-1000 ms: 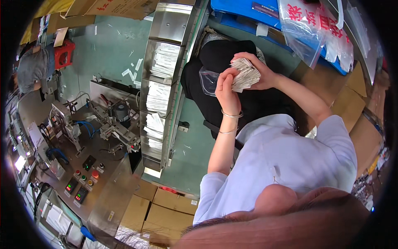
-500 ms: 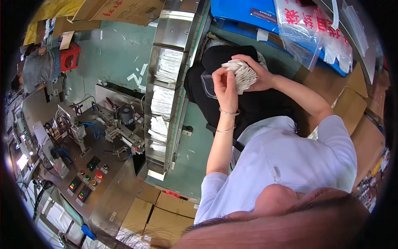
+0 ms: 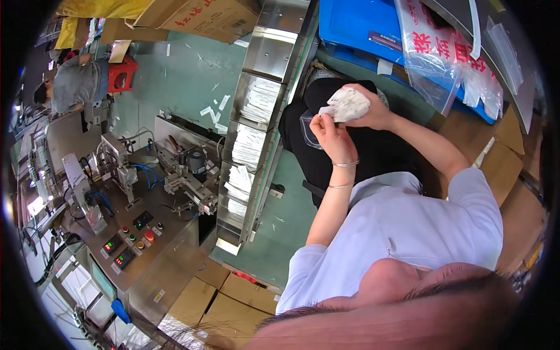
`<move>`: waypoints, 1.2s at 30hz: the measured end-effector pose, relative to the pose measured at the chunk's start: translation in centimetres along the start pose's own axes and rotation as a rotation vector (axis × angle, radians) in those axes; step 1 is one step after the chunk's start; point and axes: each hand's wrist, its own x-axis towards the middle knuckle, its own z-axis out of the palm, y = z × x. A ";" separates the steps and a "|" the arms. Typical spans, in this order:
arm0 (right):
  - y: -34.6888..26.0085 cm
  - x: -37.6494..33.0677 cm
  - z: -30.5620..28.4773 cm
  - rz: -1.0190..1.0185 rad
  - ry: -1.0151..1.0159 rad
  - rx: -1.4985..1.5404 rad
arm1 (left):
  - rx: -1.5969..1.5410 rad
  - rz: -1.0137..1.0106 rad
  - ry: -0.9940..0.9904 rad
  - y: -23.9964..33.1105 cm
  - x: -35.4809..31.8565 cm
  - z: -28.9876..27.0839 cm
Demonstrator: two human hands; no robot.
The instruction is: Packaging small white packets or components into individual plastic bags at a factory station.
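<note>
Right hand (image 3: pixel 378 114) clasps a stack of white packets (image 3: pixel 348 104) above the lap, beside the steel conveyor (image 3: pixel 256 134). Left hand (image 3: pixel 328 133) pinches the stack's lower edge, apparently counting or squaring. Next likely needs a firm, even hold.

Green floor (image 3: pixel 175 76) with scattered white paper scraps (image 3: pixel 213 108), cardboard boxes (image 3: pixel 233 300), a red stool (image 3: pixel 123 74).

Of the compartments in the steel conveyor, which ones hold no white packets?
The two at the far end of the conveyor, next to the cardboard box. The nearer ones all hold stacks of white packets.
</note>
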 end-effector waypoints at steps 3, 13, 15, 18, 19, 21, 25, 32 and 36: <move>-0.5 0.7 -1.1 0.145 0.018 0.137 | -0.112 -0.147 0.000 1.3 0.7 0.4; -1.2 2.4 -2.3 0.277 0.108 0.503 | -0.004 -0.033 0.031 4.8 7.2 1.7; -0.7 2.0 -2.0 0.237 0.028 0.220 | 0.050 -0.043 -0.043 6.0 9.5 2.0; 0.6 1.1 -1.1 0.252 -0.053 0.317 | 0.117 -0.025 -0.034 9.2 12.7 3.2; 1.4 0.8 -0.8 0.261 -0.058 0.468 | 0.206 0.109 -0.085 11.0 13.7 4.8; 1.3 0.7 -0.9 0.236 -0.045 0.359 | 0.368 0.450 -0.180 15.5 15.9 8.9; 1.8 0.2 -0.7 0.269 -0.005 0.355 | 0.554 1.282 -0.258 26.6 21.2 20.0; 2.2 0.6 -0.8 0.227 -0.015 0.202 | 0.840 1.517 -0.250 48.3 28.5 34.7; 1.1 0.2 -0.5 0.251 0.046 0.359 | 1.102 1.513 -0.453 35.4 27.1 27.4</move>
